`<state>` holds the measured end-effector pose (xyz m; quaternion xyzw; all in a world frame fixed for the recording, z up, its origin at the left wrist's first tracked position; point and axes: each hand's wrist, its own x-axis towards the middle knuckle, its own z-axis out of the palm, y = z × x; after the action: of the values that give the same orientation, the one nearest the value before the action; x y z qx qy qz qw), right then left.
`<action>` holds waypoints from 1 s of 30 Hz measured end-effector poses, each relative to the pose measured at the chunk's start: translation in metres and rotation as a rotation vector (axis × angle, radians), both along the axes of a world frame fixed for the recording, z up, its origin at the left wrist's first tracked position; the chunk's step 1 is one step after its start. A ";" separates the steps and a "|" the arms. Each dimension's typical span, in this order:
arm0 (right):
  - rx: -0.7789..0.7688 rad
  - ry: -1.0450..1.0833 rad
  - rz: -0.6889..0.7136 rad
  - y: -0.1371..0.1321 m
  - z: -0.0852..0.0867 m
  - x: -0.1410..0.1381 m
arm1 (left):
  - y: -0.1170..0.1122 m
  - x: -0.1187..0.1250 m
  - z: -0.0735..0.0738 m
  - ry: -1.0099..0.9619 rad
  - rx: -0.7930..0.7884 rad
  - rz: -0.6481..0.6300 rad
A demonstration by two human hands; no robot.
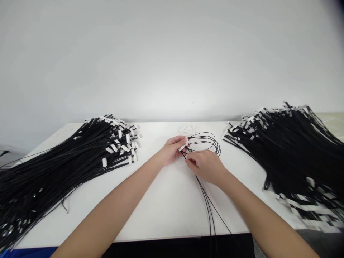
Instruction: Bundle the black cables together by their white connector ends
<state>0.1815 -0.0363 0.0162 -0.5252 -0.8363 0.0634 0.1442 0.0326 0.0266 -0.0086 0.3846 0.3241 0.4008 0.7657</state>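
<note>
My left hand [173,150] pinches a small white connector [185,144] at the middle of the white table [161,204]. My right hand [205,165] is closed round several thin black wires [206,141] just beside it. The wires loop out beyond both hands and then trail back under my right hand, off the table's near edge. A few loose white connectors [187,129] lie just behind the loop.
A large pile of black cables with white tags [67,161] fans across the left of the table. A bigger heap of similar cables [292,150] covers the right side and spills over the right edge. A plain pale wall stands behind.
</note>
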 end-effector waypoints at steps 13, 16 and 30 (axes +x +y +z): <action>-0.086 0.087 -0.054 0.002 0.000 -0.001 | 0.001 0.000 -0.002 0.005 0.015 -0.002; -0.093 0.102 -0.061 0.002 0.000 0.000 | 0.001 0.000 -0.003 0.009 0.022 0.002; -0.051 0.133 -0.111 0.002 0.000 -0.003 | 0.001 0.000 -0.002 0.014 0.032 0.000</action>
<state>0.1787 -0.0346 0.0164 -0.5688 -0.7926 0.1114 0.1892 0.0324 0.0278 -0.0102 0.3994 0.3232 0.4033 0.7572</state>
